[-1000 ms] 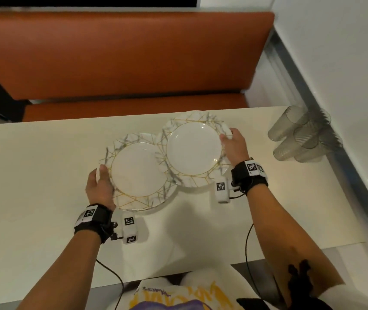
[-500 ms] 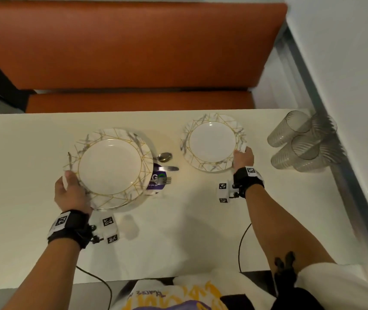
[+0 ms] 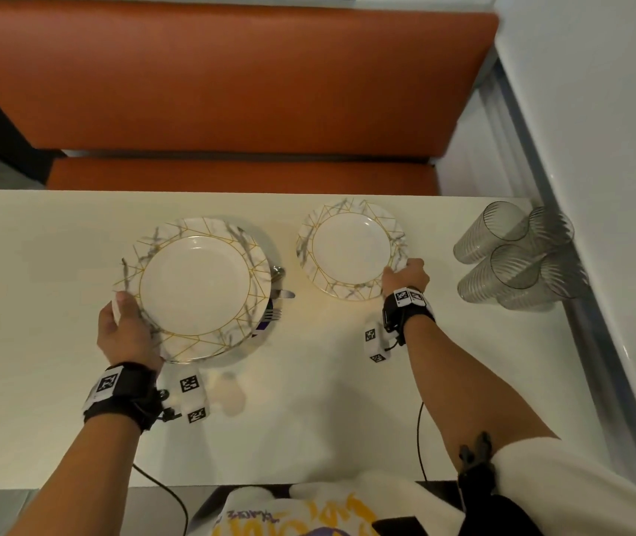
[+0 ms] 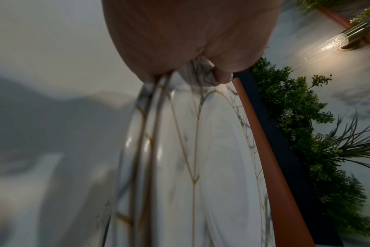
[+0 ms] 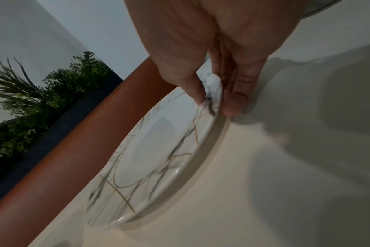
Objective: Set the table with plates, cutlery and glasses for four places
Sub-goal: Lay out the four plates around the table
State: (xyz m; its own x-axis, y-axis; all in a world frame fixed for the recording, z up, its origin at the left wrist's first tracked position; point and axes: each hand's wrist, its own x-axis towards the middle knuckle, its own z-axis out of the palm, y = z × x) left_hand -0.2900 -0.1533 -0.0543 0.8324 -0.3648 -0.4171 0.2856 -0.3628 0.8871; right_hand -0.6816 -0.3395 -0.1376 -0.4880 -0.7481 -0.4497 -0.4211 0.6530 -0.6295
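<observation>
My left hand (image 3: 125, 323) grips the near-left rim of a stack of marble-and-gold plates (image 3: 194, 288), held over the table's middle; the left wrist view shows several rims (image 4: 150, 150) under my thumb. My right hand (image 3: 405, 274) pinches the near-right rim of a single matching plate (image 3: 351, 249) near the far edge, thumb (image 5: 195, 90) on top and fingers (image 5: 235, 100) beneath. This plate (image 5: 154, 150) lies low on the table, slightly raised at my hand. Cutlery (image 3: 279, 294), a spoon, knife and fork, pokes out from under the stack's right side.
Several clear ribbed glasses (image 3: 513, 253) stand clustered at the far right against the wall. The cream table (image 3: 38, 303) stretches left. An orange bench (image 3: 231, 90) runs behind the far edge. Cables hang from my wristbands over the near edge.
The two overlapping plates have come apart: my right hand carried the single plate right and farther away, my left hand drew the stack left, uncovering cutlery, and now partly covers it again.
</observation>
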